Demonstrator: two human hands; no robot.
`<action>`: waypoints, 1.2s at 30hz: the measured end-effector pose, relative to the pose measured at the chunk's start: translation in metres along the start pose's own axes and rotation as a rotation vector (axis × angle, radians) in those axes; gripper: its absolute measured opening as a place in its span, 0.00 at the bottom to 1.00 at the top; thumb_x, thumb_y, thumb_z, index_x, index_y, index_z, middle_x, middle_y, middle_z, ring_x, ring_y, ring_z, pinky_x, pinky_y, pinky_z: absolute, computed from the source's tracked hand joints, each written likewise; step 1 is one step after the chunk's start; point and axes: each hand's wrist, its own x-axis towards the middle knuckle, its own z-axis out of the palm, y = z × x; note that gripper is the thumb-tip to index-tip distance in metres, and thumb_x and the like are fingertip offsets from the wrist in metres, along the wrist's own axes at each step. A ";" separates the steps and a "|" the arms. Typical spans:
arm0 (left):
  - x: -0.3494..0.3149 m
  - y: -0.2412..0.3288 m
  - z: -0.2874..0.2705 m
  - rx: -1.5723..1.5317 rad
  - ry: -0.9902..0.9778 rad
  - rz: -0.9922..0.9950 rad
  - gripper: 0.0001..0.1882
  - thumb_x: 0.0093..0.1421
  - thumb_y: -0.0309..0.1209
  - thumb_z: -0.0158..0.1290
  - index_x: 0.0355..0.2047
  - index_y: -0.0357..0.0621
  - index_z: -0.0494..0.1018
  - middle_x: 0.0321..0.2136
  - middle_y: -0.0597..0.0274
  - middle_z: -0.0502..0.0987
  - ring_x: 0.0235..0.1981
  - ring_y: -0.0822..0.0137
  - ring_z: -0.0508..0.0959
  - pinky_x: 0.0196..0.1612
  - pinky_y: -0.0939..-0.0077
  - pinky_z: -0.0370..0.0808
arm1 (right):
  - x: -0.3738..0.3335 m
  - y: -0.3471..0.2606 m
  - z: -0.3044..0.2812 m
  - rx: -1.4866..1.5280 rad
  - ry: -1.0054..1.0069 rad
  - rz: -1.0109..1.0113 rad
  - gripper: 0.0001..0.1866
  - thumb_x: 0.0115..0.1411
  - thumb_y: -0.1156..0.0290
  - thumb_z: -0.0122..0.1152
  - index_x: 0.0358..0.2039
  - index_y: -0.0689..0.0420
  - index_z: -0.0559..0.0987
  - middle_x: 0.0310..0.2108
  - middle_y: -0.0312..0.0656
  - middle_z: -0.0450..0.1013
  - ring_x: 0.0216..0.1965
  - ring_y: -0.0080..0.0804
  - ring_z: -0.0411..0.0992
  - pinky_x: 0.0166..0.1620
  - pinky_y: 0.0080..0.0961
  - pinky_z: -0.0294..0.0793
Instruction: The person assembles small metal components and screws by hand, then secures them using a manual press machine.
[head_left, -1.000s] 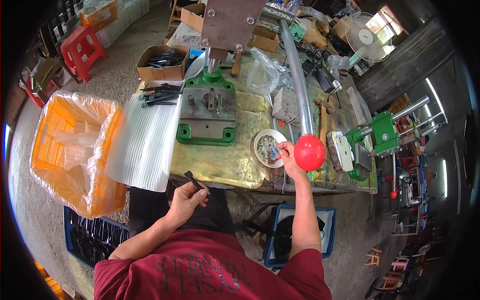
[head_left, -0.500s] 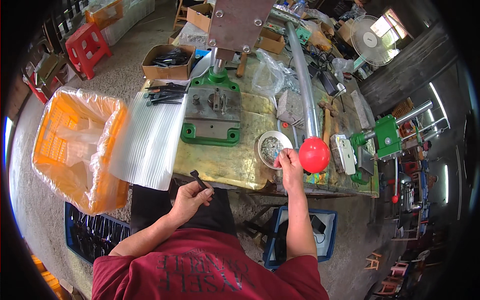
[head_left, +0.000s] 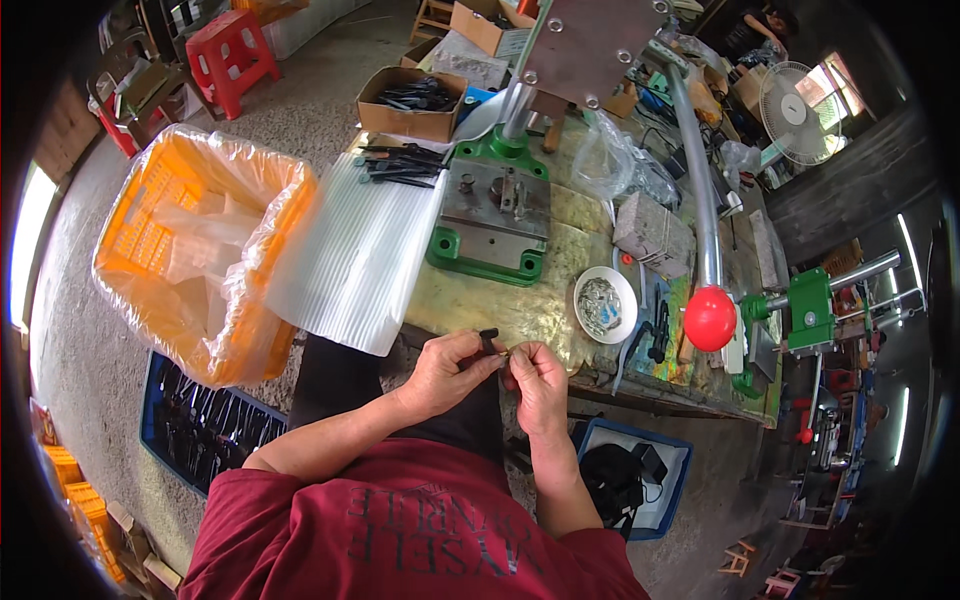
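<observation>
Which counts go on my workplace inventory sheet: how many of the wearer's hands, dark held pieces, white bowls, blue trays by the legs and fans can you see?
Wearer's hands: 2
Dark held piece: 1
White bowl: 1
Blue trays: 2
Fan: 1
Total: 7

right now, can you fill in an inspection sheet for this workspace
Surface: workbench, stained and worn
Work things: black part; white bowl of small metal pieces; green press
Clutter: black pieces on white foam sheet; grey block; plastic bag
Hands: left hand grips the black part; right hand beside it, any hold unclear
Cables: dark cables at the workbench's far side
Surroundings: red stool, white fan, lined yellow crate
</observation>
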 end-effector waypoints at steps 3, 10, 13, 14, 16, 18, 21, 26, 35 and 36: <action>-0.002 -0.001 -0.005 0.113 0.011 0.079 0.05 0.47 0.23 0.54 0.27 0.37 0.71 0.21 0.61 0.71 0.21 0.72 0.71 0.23 0.81 0.67 | -0.003 0.006 0.005 -0.021 -0.021 0.002 0.06 0.56 0.70 0.49 0.26 0.59 0.67 0.18 0.31 0.62 0.20 0.16 0.58 0.25 0.11 0.59; -0.007 -0.008 -0.011 0.272 0.048 0.275 0.09 0.44 0.21 0.53 0.27 0.37 0.67 0.24 0.55 0.71 0.26 0.58 0.73 0.27 0.73 0.70 | -0.004 0.014 0.016 -0.060 0.026 0.025 0.07 0.56 0.70 0.48 0.24 0.58 0.66 0.17 0.30 0.61 0.19 0.14 0.57 0.23 0.10 0.57; -0.008 -0.012 -0.013 0.313 0.039 0.326 0.08 0.45 0.21 0.52 0.28 0.37 0.66 0.24 0.54 0.70 0.26 0.56 0.73 0.27 0.72 0.70 | -0.004 0.018 0.016 -0.059 0.041 0.014 0.07 0.56 0.69 0.49 0.24 0.58 0.66 0.17 0.31 0.61 0.18 0.15 0.57 0.23 0.11 0.57; -0.008 -0.012 -0.014 0.314 0.041 0.326 0.08 0.45 0.21 0.52 0.28 0.37 0.66 0.24 0.54 0.70 0.26 0.56 0.73 0.27 0.72 0.70 | -0.004 0.019 0.017 -0.065 0.046 0.000 0.07 0.55 0.69 0.50 0.24 0.59 0.67 0.17 0.31 0.62 0.18 0.17 0.58 0.22 0.12 0.58; -0.008 -0.013 -0.015 0.337 0.046 0.342 0.08 0.44 0.21 0.51 0.27 0.37 0.66 0.23 0.54 0.69 0.24 0.54 0.71 0.25 0.69 0.69 | -0.004 0.020 0.018 -0.075 0.036 -0.005 0.08 0.55 0.69 0.50 0.24 0.59 0.66 0.17 0.31 0.61 0.18 0.17 0.57 0.22 0.12 0.58; -0.009 -0.016 -0.015 0.319 0.036 0.340 0.09 0.44 0.21 0.51 0.27 0.37 0.66 0.23 0.54 0.68 0.24 0.54 0.71 0.25 0.68 0.69 | -0.005 0.020 0.019 -0.085 0.027 -0.008 0.08 0.55 0.69 0.50 0.24 0.59 0.66 0.17 0.31 0.61 0.18 0.17 0.57 0.22 0.12 0.58; -0.009 -0.016 -0.017 0.304 0.006 0.308 0.08 0.45 0.21 0.51 0.27 0.37 0.66 0.23 0.54 0.69 0.24 0.55 0.71 0.25 0.69 0.69 | -0.004 0.019 0.021 -0.108 0.020 -0.019 0.07 0.56 0.70 0.48 0.23 0.59 0.66 0.17 0.30 0.59 0.18 0.14 0.55 0.21 0.10 0.55; -0.010 -0.017 -0.020 0.278 -0.042 0.251 0.06 0.46 0.21 0.51 0.26 0.36 0.66 0.23 0.54 0.69 0.23 0.57 0.72 0.25 0.72 0.69 | -0.003 0.016 0.016 -0.218 -0.048 -0.013 0.07 0.57 0.71 0.47 0.25 0.59 0.66 0.17 0.30 0.60 0.18 0.14 0.56 0.22 0.10 0.57; -0.012 -0.013 -0.022 0.154 -0.056 0.192 0.06 0.48 0.23 0.50 0.27 0.37 0.67 0.22 0.56 0.67 0.22 0.58 0.70 0.24 0.74 0.67 | -0.003 0.012 0.006 -0.375 -0.178 -0.006 0.06 0.57 0.71 0.47 0.26 0.59 0.66 0.17 0.29 0.59 0.19 0.13 0.57 0.23 0.11 0.59; -0.012 -0.013 -0.023 0.166 -0.067 0.157 0.06 0.49 0.24 0.50 0.28 0.37 0.67 0.22 0.57 0.69 0.22 0.61 0.71 0.25 0.76 0.67 | -0.003 0.013 0.006 -0.374 -0.179 -0.005 0.06 0.57 0.71 0.47 0.26 0.59 0.66 0.17 0.29 0.59 0.19 0.13 0.57 0.23 0.11 0.59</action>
